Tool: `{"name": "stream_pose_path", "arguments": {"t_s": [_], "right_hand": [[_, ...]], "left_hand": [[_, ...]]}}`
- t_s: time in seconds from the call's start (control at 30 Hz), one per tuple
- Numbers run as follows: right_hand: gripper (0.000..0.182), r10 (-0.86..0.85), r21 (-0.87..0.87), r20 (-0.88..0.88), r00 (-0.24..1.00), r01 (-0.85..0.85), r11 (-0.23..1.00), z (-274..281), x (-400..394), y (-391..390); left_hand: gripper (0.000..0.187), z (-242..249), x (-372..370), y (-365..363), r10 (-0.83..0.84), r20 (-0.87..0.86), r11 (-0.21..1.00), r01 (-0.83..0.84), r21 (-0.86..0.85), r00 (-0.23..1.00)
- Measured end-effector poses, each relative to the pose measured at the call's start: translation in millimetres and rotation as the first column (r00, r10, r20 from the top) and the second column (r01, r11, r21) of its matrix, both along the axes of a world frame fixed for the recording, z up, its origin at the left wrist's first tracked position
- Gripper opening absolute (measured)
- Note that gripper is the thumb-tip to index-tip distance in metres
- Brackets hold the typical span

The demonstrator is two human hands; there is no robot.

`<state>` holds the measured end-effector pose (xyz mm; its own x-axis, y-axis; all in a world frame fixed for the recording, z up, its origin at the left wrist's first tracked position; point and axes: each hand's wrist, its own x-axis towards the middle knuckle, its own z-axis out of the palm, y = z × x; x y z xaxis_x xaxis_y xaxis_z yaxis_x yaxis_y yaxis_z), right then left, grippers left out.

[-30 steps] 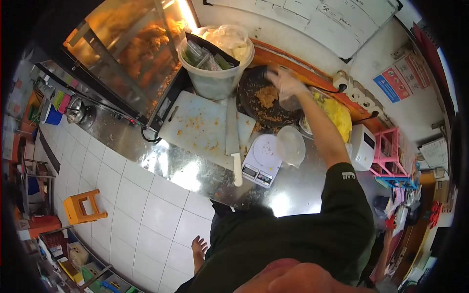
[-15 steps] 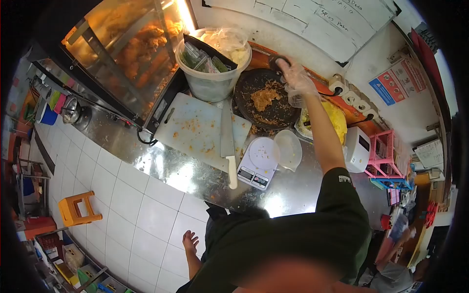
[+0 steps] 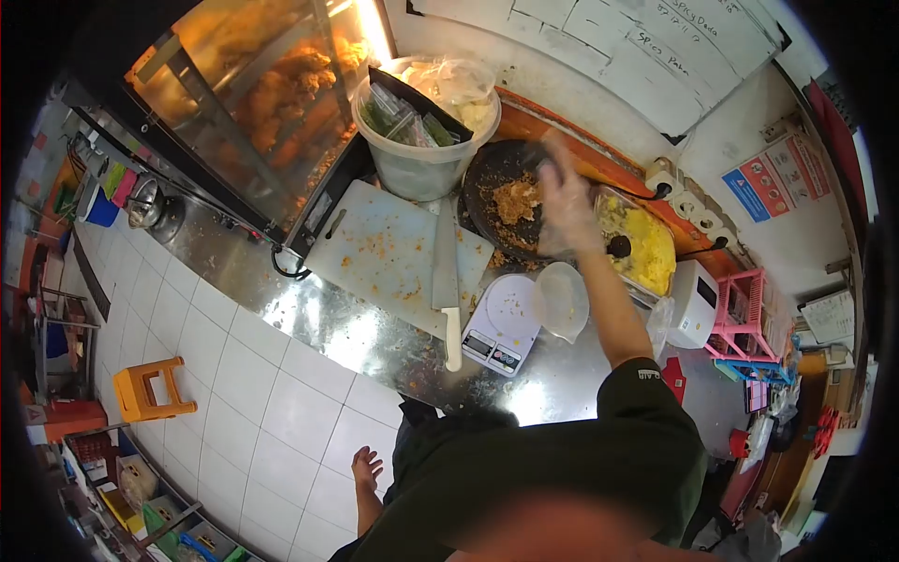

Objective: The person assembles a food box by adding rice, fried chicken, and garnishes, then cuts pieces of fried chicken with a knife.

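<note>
My right hand [image 3: 568,211], in a clear plastic glove, is over the right side of a round black mortar [image 3: 479,192]. Motion blurs its fingers, which seem closed round a dark, pestle-like tool [image 3: 535,153]. Brown crumbly food [image 3: 516,200] lies in the mortar, with crumbs around it. Next to my right wrist shows a black round knob [image 3: 618,245]; what it belongs to is hidden. My bare left hand [image 3: 366,466] hangs low by my side above the floor, fingers apart and slightly curled, holding nothing.
Left of the mortar, a knife [image 3: 447,272] lies over the crumb-strewn cutting board [image 3: 375,248]. A kitchen scale [image 3: 506,323] and clear plastic cup [image 3: 562,302] stand nearer me. A tub [image 3: 412,169], lit fried-food cabinet [image 3: 253,103], yellow-food container [image 3: 646,244] and sockets [image 3: 679,192] surround the area.
My right hand has come from the mortar's far rim toward me, and is now blurred. More of the yellow-food container shows. My left hand stays low; the view has shifted slightly.
</note>
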<state>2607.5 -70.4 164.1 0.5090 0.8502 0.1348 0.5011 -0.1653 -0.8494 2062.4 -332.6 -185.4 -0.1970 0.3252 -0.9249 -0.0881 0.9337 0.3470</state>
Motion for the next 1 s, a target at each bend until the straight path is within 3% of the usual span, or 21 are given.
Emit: {"name": "stream_pose_path", "arguments": {"t_s": [0.03,0.07,0.13,0.17,0.2,0.27,0.3,0.33,0.4,0.43,0.47,0.53,0.6,0.63,0.7,0.73,0.8,0.83,0.87,0.93,1.0], "right_hand": [[0.048,0.110,-0.159,0.392,0.913,-0.050,0.986,-63,18,9],[0.048,0.262,-0.332,0.693,0.672,-0.026,0.943,-125,40,16],[0.047,0.418,-0.652,0.431,0.800,-0.045,0.757,-72,49,36],[0.046,0.377,-0.514,0.483,0.790,-0.092,0.853,-67,59,44],[0.046,0.380,-0.527,0.475,0.794,-0.090,0.845,-46,50,34],[0.045,0.133,-0.278,0.234,0.963,-0.065,0.958,26,29,30],[0.045,0.137,-0.289,0.229,0.964,-0.067,0.955,21,25,24],[0.045,0.057,-0.177,0.052,0.997,-0.047,0.983,18,22,18],[0.048,-0.013,0.038,0.046,0.999,0.011,0.999,-35,29,20],[0.051,0.084,-0.139,0.473,0.877,-0.020,0.990,-101,35,20],[0.054,0.239,-0.308,0.785,0.572,0.025,0.951,-139,42,20],[0.058,0.420,-0.686,0.322,0.849,-0.096,0.721,-82,49,42],[0.055,0.385,-0.602,0.316,0.867,-0.130,0.787,-50,52,37],[0.055,0.286,-0.403,0.260,0.922,-0.165,0.900,-33,51,34],[0.054,0.132,-0.088,0.127,0.983,-0.122,0.989,-26,59,36],[0.054,0.135,-0.084,0.130,0.982,-0.125,0.989,-41,56,35],[0.055,-0.040,0.016,0.355,0.934,0.037,0.999,-97,52,25],[0.055,0.223,-0.307,0.623,0.750,-0.027,0.951,-137,61,29],[0.055,0.217,-0.309,0.619,0.754,-0.020,0.951,-125,65,29],[0.054,0.303,-0.538,0.361,0.882,-0.069,0.840,-81,66,38],[0.055,0.303,-0.430,0.394,0.868,-0.117,0.895,-88,96,48]], "left_hand": [[0.044,1,2,2,-0.014,0.014,1.000,0.014,0.001,1.000],[0.044,0,3,-1,-0.019,0.013,1.000,0.019,-0.007,1.000],[0.045,-5,-3,9,-0.134,0.040,0.990,0.132,0.054,0.990],[0.046,-9,-2,15,-0.101,0.006,0.994,0.101,0.040,0.995],[0.047,-8,-2,17,-0.031,0.027,0.995,0.029,0.091,0.999],[0.046,5,4,28,-0.034,-0.003,0.995,0.034,0.097,0.999],[0.045,4,2,29,-0.035,0.004,0.991,0.034,0.129,0.999],[0.045,5,2,26,-0.032,0.003,0.992,0.031,0.125,0.999],[0.045,6,5,31,-0.026,0.015,0.993,0.024,0.114,1.000],[0.045,5,6,27,-0.029,0.014,0.993,0.027,0.111,0.999],[0.044,-2,13,21,-0.050,0.031,0.995,0.047,0.088,0.998],[0.043,-5,3,23,-0.116,0.037,0.992,0.114,0.050,0.993],[0.042,1,1,21,-0.109,0.023,0.993,0.108,0.043,0.994],[0.042,1,0,20,-0.073,0.016,0.996,0.072,0.044,0.997],[0.042,-1,3,22,-0.028,0.012,0.997,0.027,0.070,1.000],[0.042,-3,3,20,-0.025,0.014,0.997,0.024,0.075,1.000],[0.042,-5,1,17,0.003,0.027,0.998,-0.005,0.067,1.000],[0.043,0,4,17,-0.027,0.019,0.998,0.025,0.060,0.999],[0.043,-1,3,14,-0.036,0.015,0.998,0.035,0.058,0.999],[0.045,-6,1,18,-0.097,0.024,0.995,0.098,-0.004,0.995],[0.046,0,3,24,-0.083,0.007,0.996,0.083,0.020,0.997]]}}
